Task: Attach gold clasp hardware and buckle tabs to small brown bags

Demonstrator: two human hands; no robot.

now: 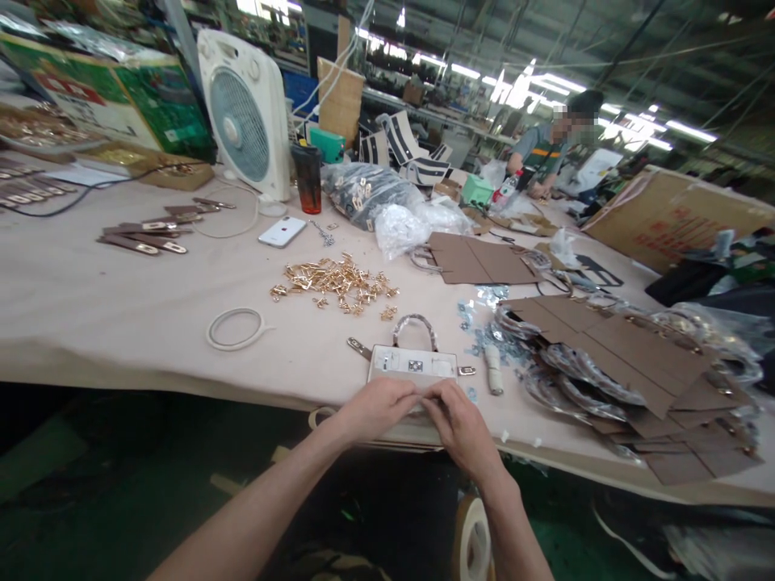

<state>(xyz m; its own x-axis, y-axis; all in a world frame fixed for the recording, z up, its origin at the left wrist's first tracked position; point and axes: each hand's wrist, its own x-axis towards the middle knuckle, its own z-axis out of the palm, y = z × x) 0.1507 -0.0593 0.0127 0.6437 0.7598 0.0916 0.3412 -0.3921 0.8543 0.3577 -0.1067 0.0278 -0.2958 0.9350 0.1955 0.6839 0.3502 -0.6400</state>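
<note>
A small pale handbag (387, 360) lies at the table's front edge, its wrapped, looped handle (415, 319) pointing away from me. A metal plate (415, 366) sits in the middle of its upper face. Straps with metal ends stick out at either side, a left strap (359, 348) and a right strap (466, 371). My left hand (380, 407) and my right hand (458, 418) meet at the bag's near edge, fingers bent and closed on it. The fingertips touch or nearly touch, and they hide the exact part being pinched.
Gold metal fittings (339, 282) lie in a pile beyond the bag. A tape roll (235, 328) is at left, brown bag panels (630, 363) are stacked at right. Farther back are a phone (282, 231), a tumbler (308, 177), a fan (245, 121) and a person (548, 149).
</note>
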